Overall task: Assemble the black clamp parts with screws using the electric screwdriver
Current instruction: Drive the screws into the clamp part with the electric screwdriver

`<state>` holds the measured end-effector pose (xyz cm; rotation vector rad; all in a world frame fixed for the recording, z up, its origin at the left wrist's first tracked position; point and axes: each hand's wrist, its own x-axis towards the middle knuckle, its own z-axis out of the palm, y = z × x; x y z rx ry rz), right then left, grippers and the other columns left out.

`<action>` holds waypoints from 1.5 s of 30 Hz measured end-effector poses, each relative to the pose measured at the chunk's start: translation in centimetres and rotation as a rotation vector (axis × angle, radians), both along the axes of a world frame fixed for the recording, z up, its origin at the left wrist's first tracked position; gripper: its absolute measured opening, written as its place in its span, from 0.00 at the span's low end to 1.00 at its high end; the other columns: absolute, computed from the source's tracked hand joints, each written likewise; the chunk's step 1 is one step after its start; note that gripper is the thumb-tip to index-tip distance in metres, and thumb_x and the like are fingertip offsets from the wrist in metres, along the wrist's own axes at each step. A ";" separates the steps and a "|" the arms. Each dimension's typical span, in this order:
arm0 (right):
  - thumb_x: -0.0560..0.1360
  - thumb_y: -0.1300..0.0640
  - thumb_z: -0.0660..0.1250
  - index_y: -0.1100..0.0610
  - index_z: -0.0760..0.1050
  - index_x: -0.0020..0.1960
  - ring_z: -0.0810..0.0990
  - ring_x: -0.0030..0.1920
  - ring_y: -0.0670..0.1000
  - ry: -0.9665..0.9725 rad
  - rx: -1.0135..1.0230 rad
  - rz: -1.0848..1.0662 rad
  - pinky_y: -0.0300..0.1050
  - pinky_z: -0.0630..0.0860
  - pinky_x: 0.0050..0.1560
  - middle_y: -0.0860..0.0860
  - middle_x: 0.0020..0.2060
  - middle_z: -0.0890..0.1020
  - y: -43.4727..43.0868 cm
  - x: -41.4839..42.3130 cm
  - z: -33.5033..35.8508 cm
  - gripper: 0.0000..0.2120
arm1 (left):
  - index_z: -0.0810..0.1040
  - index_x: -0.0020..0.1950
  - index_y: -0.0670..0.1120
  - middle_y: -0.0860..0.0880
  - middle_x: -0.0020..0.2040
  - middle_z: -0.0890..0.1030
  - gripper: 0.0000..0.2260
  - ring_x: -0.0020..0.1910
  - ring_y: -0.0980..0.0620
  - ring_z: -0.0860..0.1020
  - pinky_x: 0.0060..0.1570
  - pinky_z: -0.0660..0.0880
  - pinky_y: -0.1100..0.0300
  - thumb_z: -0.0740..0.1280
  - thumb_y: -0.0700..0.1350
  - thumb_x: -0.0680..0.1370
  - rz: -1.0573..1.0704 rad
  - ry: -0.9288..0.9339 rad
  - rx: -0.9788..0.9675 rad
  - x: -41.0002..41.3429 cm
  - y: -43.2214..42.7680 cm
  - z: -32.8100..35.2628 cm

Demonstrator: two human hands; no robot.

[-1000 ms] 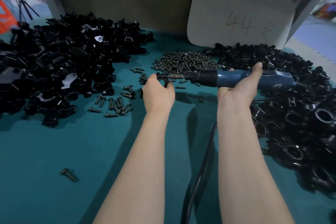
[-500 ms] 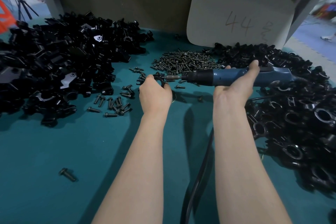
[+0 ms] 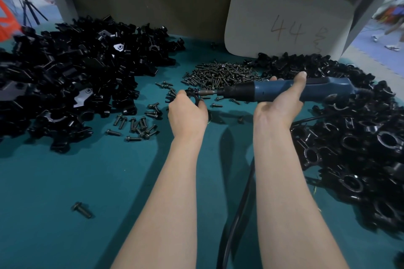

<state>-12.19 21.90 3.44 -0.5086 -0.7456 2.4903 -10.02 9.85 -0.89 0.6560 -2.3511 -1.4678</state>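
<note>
Left hand [image 3: 188,113] low over the teal counter [image 3: 65,181], grip closed on a small black clamp [image 3: 195,96] pinched at the fingertips; right hand [image 3: 279,105] wrapped round the blue electric screwdriver [image 3: 323,91], tool held level, thumb up over its body; the bit [image 3: 206,92] points left and meets the clamp, seemingly on a screw there, though the joint is too small to read. Black cord [image 3: 236,214] lies on the counter between the forearms. Heap of screws [image 3: 220,74] just behind the hands; scattered screws [image 3: 137,125] left of the left hand; one lone screw [image 3: 82,209] near the front, well apart. Big pile of black parts [image 3: 72,76] at left; another pile [image 3: 360,142] at right, under the tool's rear end. White card [image 3: 288,22] marked "44" stands against the back wall.
</note>
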 end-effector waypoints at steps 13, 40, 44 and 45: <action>0.78 0.52 0.66 0.56 0.63 0.64 0.80 0.45 0.50 0.011 0.005 0.000 0.39 0.78 0.39 0.53 0.51 0.76 -0.3 0.0 -0.1 0.19 | 0.72 0.58 0.42 0.42 0.48 0.83 0.10 0.45 0.45 0.83 0.45 0.79 0.51 0.65 0.45 0.79 0.007 -0.001 -0.014 -0.1 0.0 -0.2; 0.77 0.49 0.66 0.58 0.67 0.60 0.79 0.38 0.51 0.202 -0.001 0.130 0.43 0.79 0.43 0.53 0.39 0.77 -0.5 0.1 -0.2 0.18 | 0.72 0.55 0.43 0.43 0.46 0.83 0.09 0.44 0.45 0.83 0.48 0.80 0.49 0.66 0.44 0.78 -0.071 -0.056 -0.002 -0.2 -0.2 -0.2; 0.76 0.48 0.67 0.55 0.70 0.52 0.79 0.38 0.50 0.255 0.004 0.197 0.44 0.79 0.42 0.51 0.35 0.78 -0.4 0.3 -0.1 0.12 | 0.72 0.53 0.45 0.43 0.44 0.83 0.07 0.42 0.45 0.84 0.47 0.81 0.49 0.66 0.44 0.78 -0.124 -0.083 0.069 -0.2 -0.6 -0.1; 0.76 0.48 0.67 0.54 0.71 0.52 0.79 0.39 0.51 0.256 0.002 0.209 0.45 0.79 0.45 0.52 0.36 0.79 -0.3 0.3 -0.1 0.11 | 0.72 0.53 0.46 0.43 0.45 0.83 0.07 0.43 0.45 0.83 0.48 0.81 0.49 0.66 0.45 0.77 -0.124 -0.087 0.070 -0.1 -0.7 -0.1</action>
